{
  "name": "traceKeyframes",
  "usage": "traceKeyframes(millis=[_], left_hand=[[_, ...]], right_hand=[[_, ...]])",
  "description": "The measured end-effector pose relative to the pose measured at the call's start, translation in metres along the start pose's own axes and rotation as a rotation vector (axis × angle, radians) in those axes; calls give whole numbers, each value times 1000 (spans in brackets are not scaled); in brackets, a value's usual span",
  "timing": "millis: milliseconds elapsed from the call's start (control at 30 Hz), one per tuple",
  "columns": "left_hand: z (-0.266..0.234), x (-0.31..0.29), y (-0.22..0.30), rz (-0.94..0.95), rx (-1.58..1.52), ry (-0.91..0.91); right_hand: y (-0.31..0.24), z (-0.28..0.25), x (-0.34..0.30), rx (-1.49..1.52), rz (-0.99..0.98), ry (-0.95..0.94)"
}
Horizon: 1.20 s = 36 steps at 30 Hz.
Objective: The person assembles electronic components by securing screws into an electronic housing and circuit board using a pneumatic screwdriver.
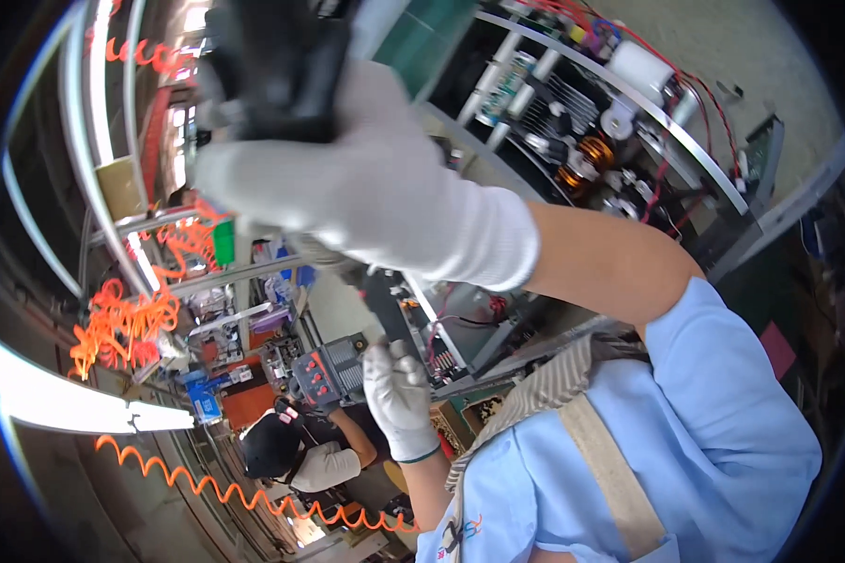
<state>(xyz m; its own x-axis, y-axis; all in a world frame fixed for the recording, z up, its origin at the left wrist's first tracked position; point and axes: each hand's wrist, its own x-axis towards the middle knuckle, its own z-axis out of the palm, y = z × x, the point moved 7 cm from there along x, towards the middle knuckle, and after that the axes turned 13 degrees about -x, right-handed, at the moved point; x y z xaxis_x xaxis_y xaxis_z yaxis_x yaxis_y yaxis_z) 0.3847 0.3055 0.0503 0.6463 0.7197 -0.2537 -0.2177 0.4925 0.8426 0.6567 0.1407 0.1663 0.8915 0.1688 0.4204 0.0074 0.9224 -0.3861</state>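
The picture is turned sideways, with the ceiling lights toward its left edge. My right hand (357,183), in a white knit glove, is raised close to the camera across the upper middle. It is closed on a black thing (282,80), too blurred and cut off to name. Lower down, my left hand (399,399), also gloved in white, has its fingers curled. Whatever they hold, if anything, is hidden. Beside that hand lies a grey unit (333,371) with red knobs on a dark panel. An open metal chassis (460,328) with red wires sits just beyond its fingers.
Another open chassis (620,70) holds copper coils (587,159), a finned heat sink and red wires. Orange coiled hoses (127,324) hang at the left, one (253,497) stretching along the bottom. A co-worker in a black cap (270,446) is near the grey unit. A green bin (223,242) stands farther off.
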Motion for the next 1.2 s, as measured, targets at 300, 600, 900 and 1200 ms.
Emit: traceKeyframes(millis=[300, 600, 900, 1200], left_hand=[[4, 3, -25, -249, -414, -147], [-23, 3, -29, -293, -531, -215], [-49, 3, -31, -306, -619, -84], [-56, 13, -34, -312, -614, -80]], right_hand=[[23, 31, -43, -59, 279, -162], [67, 54, -59, -79, 314, -308], [90, 70, -85, -176, 307, -455], [95, 66, -86, -232, 331, -410]])
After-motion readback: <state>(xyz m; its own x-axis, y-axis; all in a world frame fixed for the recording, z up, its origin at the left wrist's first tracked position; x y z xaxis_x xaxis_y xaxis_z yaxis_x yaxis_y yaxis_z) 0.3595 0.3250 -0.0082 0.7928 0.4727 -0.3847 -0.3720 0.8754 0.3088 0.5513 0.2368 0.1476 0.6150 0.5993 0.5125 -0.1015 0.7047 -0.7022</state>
